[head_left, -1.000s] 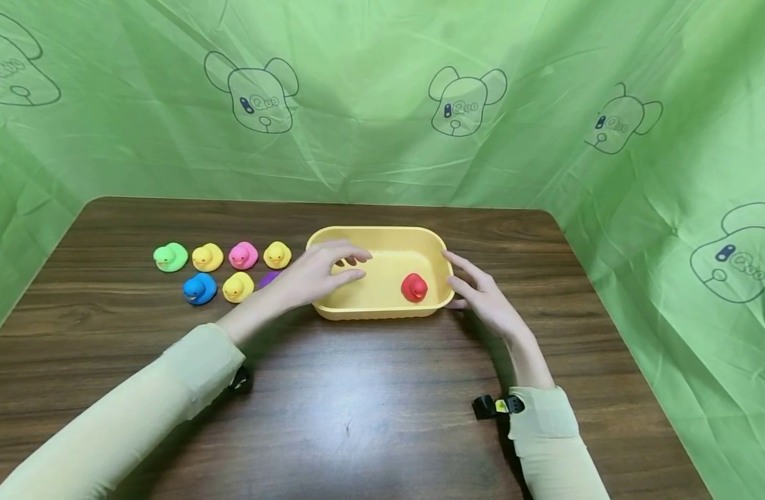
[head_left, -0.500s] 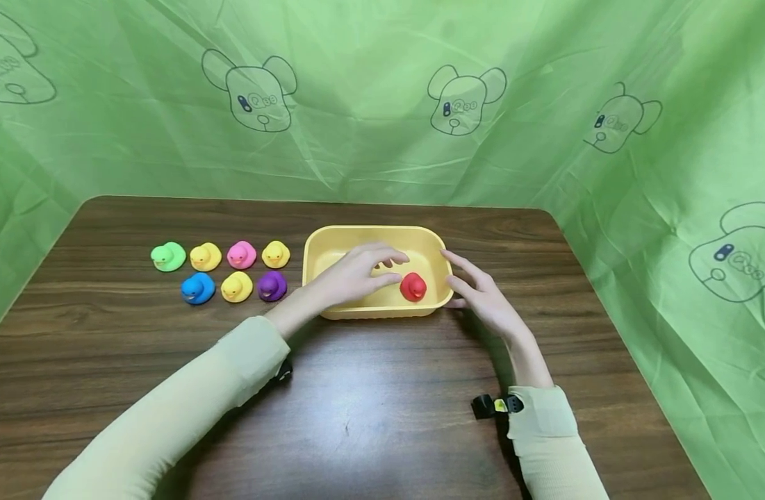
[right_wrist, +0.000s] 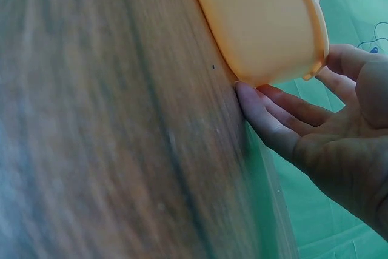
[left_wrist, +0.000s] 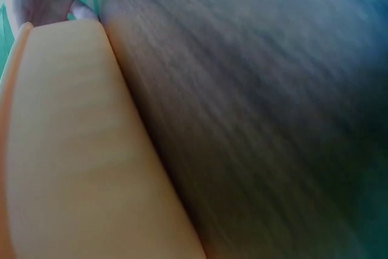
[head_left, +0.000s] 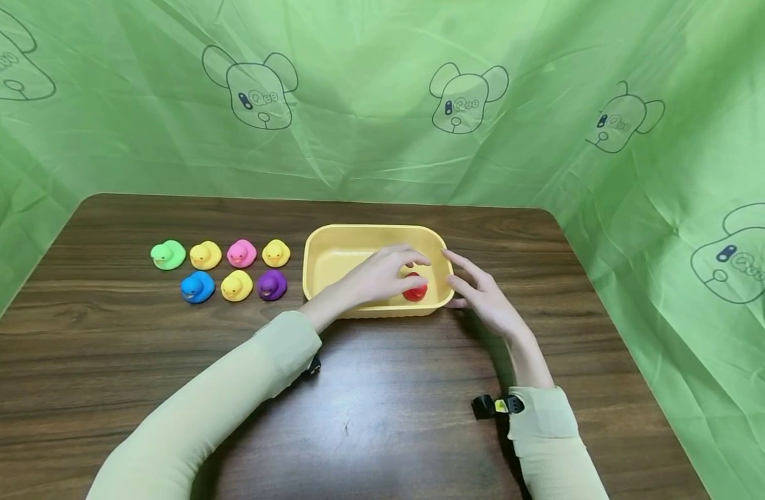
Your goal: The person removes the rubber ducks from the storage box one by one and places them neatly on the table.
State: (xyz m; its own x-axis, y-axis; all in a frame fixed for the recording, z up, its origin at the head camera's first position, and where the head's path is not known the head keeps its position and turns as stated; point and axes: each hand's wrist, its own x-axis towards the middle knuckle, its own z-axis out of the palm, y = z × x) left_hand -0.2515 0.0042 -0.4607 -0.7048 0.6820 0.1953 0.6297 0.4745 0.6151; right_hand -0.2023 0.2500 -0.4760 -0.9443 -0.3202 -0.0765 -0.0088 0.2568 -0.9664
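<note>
A yellow plastic bin stands on the dark wooden table, and a small red rubber duck sits in its right part. My left hand reaches over the bin's front rim, thumb and fingers spread apart above the duck and partly covering it in the head view. At the bin's right end, my right hand rests its fingertips on the rim and outer wall. The right wrist view has this hand with straight fingers against the bin wall. From the left wrist, the bin's side hides most of the left hand.
Left of the bin, several rubber ducks stand in two rows: green, yellow, pink and another yellow behind; blue, yellow and purple in front. Green cloth hangs around the table.
My left hand has moved right across the bin to the red duck, uncovering the purple duck on the table. The right hand has stayed at the bin's right end.
</note>
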